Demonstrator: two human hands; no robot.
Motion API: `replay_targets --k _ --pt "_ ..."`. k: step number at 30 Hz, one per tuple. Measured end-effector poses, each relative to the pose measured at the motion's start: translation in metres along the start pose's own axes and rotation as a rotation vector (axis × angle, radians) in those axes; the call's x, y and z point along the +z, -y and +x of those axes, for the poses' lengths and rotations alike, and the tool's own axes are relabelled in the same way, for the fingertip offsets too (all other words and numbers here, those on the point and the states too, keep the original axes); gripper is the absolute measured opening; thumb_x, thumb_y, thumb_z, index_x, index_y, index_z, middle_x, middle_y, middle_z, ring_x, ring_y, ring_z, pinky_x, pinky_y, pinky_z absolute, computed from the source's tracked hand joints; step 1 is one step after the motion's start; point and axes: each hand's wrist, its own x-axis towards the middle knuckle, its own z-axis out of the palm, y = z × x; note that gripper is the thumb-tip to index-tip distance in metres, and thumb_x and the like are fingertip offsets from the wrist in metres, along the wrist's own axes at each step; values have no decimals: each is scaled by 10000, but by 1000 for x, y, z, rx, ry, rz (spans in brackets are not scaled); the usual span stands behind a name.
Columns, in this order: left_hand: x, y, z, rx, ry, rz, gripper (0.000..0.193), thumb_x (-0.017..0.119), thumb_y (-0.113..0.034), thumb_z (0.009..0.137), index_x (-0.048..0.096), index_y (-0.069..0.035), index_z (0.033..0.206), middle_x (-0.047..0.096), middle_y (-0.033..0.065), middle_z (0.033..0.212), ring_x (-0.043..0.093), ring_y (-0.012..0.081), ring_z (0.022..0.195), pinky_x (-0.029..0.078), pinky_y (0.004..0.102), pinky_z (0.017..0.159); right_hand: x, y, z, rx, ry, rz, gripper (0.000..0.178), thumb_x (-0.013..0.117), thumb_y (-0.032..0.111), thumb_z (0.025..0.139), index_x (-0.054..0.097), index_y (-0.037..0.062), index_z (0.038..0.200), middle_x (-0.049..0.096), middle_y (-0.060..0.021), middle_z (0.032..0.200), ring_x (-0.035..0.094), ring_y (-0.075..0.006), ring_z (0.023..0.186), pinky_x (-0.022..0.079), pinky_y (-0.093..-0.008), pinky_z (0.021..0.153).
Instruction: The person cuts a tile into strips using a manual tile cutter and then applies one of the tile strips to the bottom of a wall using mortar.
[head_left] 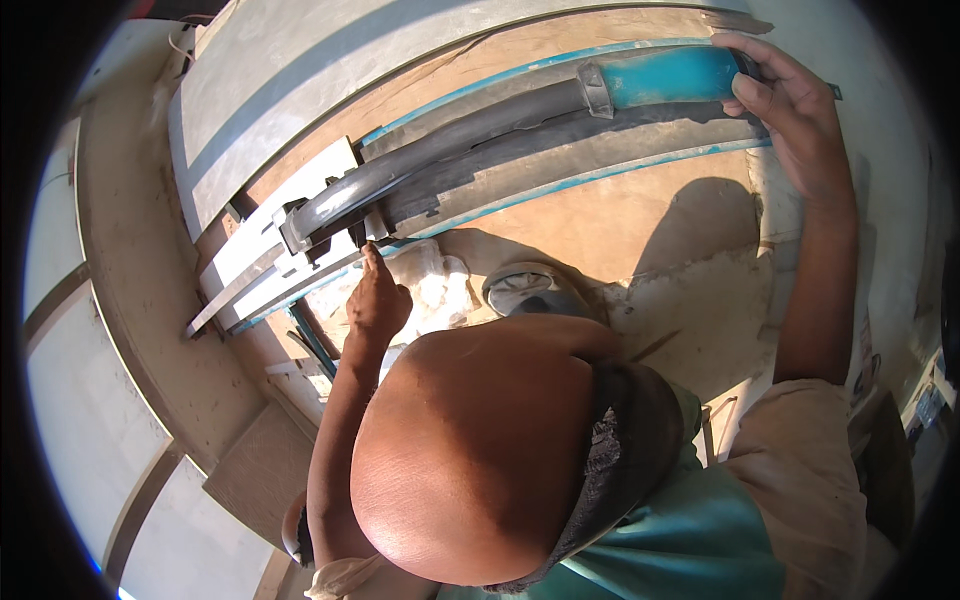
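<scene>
A long dark grey tube (450,135) with a teal section (668,77) on its right end stretches slantwise across the view. A black collar (594,91) sits where the two parts meet. My right hand (785,95) is closed around the far right end of the teal section, thumb on the near side. At the tube's left end is a black square-edged fitting (292,228). Close by, my left hand (380,300) has its fingers curled, with the index fingertip at a small black piece (357,233) below the tube. My palm hides what the other fingers do.
Beneath the tube runs a dark strip with teal edges (480,207), over a brown board (610,205). A white board (325,175) lies under the left end. Crumpled clear plastic (435,285) and a round dark-rimmed object (525,285) lie nearer me. A large grey sheet (260,100) is beyond.
</scene>
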Motion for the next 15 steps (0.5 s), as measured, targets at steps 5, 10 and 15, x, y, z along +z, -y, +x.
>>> replay_targets --k 5,10,15 --pt "0 5 -3 23 -26 20 810 539 -95 801 128 108 1468 427 334 1387 587 404 1127 481 430 946 -3 -1 2 -33 33 -27 395 590 171 937 553 -1 1291 604 -29 997 536 -79 889 446 -237 817" --pt "1 4 -1 60 -37 12 806 535 -88 795 133 118 1463 416 335 1396 582 410 1131 483 429 946 -2 4 2 -18 52 -66 364 581 161 936 568 7 1266 605 -30 1017 546 -76 896 458 -232 800" --pt "2 3 1 60 -32 27 821 534 -80 786 118 119 1465 425 333 1389 592 408 1113 491 426 930 -3 8 5 -16 57 -124 362 603 160 922 576 13 1251 605 -32 1030 551 -72 900 468 -228 783"
